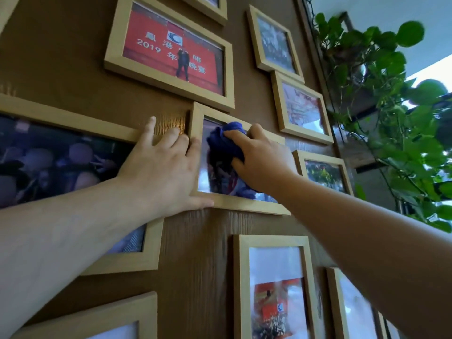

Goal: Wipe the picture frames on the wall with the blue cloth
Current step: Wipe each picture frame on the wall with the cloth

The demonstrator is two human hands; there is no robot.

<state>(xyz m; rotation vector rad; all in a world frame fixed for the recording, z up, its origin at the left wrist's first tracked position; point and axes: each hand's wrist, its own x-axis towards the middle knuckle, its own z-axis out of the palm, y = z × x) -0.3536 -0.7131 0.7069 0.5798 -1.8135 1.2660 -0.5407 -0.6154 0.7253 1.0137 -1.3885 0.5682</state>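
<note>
Both my arms reach up and forward. My left hand (pixel 162 165) lies flat, fingers spread. My right hand (pixel 263 159) is curled closed.

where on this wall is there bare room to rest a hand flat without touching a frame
Widest bare wood wall: upper left, beside the red photo frame. Another strip runs below the frame being wiped, left of the lower portrait frame. The right side is crowded: small frames stacked closely, and the plant.

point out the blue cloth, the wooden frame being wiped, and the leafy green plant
bunched blue cloth (pixel 223 140), head view, on its upper folds beside the fingers
light wooden frame being wiped (pixel 244 203), head view, on its bottom rail
leafy green plant (pixel 381 64), head view, on its upper leaves
</note>
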